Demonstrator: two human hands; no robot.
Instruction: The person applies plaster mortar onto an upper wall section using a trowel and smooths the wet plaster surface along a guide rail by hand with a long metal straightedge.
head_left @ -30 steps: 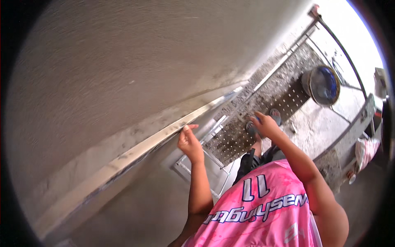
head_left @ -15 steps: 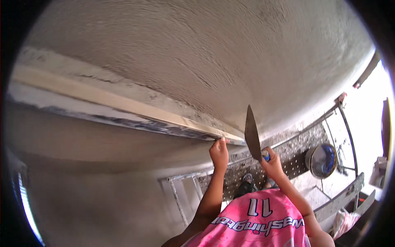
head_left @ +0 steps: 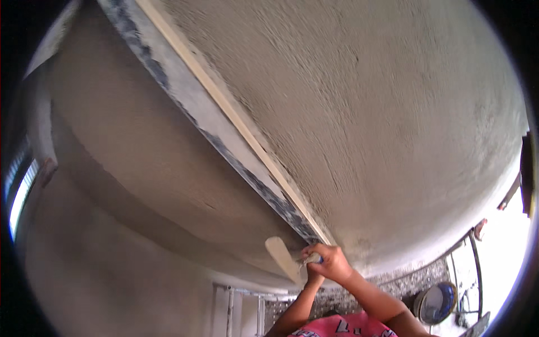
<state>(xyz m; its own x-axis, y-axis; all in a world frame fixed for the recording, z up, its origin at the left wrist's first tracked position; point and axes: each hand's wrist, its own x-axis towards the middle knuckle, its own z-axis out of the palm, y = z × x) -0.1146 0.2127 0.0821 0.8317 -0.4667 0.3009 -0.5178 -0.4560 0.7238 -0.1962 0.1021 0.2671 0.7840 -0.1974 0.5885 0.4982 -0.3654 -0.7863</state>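
My right hand (head_left: 334, 264) is closed around the handle of a trowel (head_left: 281, 257), whose pale blade angles up and left beneath the board. My left hand (head_left: 314, 276) is just behind it near the board's lower end, its fingers largely hidden. A long pale wooden strip (head_left: 224, 112) runs diagonally along a narrow board (head_left: 196, 109) with dark, mottled edging. The strip lies against rough grey plaster (head_left: 365, 112) on its upper side; a smoother, shaded plaster face (head_left: 140, 168) lies below the board.
Below me are a perforated metal platform (head_left: 277, 309) with rails (head_left: 230, 303) and, at lower right, a bucket (head_left: 435, 302) with blue inside. A dark railing (head_left: 478, 269) stands beside the bright opening at right. A narrow bright window (head_left: 23, 196) shows at far left.
The view has swung up along the wall and board. The trowel came into sight raised half a second ago; now its blade tilts left, and my right hand is closer over my left.
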